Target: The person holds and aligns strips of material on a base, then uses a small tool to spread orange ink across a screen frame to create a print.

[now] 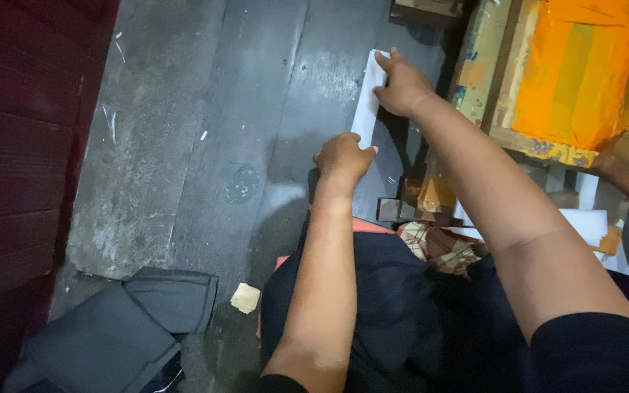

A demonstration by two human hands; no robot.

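A long white strip (366,105), like a narrow sheet or board, stands on edge over the dark grey floor. My right hand (402,86) grips its far end, fingers curled over the top. My left hand (343,158) holds its near end, thumb side against the white edge. Both forearms reach forward from my dark-clothed lap (394,306).
An orange-coated wooden-framed screen (576,73) lies at the upper right. Small wooden blocks and a checked cloth (442,244) sit near my knees. Folded grey fabric (118,327) lies at the lower left, with a scrap of pale paper (245,298) beside it. A dark red wall (16,167) runs along the left.
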